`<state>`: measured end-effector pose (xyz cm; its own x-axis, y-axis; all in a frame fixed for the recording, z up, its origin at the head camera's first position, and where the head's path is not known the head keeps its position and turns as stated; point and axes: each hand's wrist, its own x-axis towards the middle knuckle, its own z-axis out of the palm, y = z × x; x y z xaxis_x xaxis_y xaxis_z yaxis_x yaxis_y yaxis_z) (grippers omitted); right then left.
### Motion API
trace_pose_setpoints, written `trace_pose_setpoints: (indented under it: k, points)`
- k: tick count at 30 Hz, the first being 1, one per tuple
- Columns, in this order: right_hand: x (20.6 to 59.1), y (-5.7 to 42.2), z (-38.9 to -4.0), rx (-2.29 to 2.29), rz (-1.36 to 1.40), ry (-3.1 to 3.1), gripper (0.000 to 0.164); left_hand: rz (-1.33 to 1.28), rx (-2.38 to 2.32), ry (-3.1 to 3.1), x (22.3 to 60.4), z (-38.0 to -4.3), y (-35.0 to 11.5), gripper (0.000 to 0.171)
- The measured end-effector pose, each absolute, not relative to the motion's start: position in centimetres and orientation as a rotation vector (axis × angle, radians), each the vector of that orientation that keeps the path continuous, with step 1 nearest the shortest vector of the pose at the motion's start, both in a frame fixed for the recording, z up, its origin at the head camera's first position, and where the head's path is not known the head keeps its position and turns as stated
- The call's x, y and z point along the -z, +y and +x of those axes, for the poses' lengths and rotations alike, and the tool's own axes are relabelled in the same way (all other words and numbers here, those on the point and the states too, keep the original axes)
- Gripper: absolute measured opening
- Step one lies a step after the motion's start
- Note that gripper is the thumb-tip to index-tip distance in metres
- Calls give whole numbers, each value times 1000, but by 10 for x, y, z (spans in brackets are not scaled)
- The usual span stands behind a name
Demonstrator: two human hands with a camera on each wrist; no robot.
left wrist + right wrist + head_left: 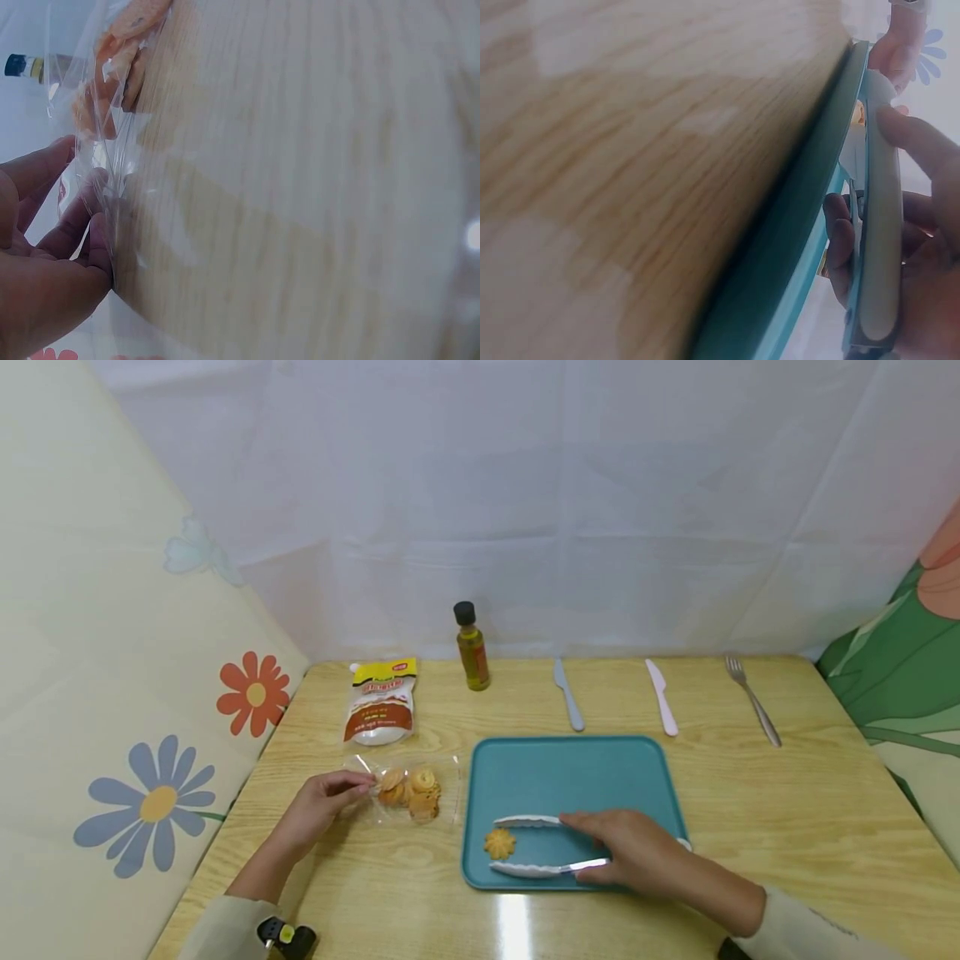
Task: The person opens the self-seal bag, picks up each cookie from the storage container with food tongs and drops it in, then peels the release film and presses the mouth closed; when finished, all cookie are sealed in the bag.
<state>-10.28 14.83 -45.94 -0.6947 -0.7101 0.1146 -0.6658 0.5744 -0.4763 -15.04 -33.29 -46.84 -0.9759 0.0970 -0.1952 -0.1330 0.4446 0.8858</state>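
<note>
In the head view my left hand (318, 810) pinches the left end of a clear plastic bag (448, 772) with several cookies (408, 789) inside. The left wrist view has my fingers and thumb at the wrinkled edge of that bag (101, 161). My right hand (637, 847) grips a pair of tongs (525, 870) low over the teal tray (570, 777), its arms spread apart. Between the white tips, one flower-shaped cookie (499, 843) lies at the tray's lower left. In the right wrist view, thumb and fingers lie around the tongs' pale handle (881, 247).
Behind the bag of cookies stands a yellow, white and brown pouch (381, 702), with a small oil bottle (472, 652) to its right. Beyond the tray lie a blue-grey knife (568, 697), a pink knife (662, 697) and a metal fork (752, 700). A white cloth (525, 527) hangs behind the table.
</note>
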Motion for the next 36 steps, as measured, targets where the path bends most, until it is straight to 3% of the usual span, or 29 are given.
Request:
trace_pose_setpoints:
  k: [36]
  points:
    - [458,148,-107,872,-1069,2603,59,-20,-1563,2485,470,-150,-333,24]
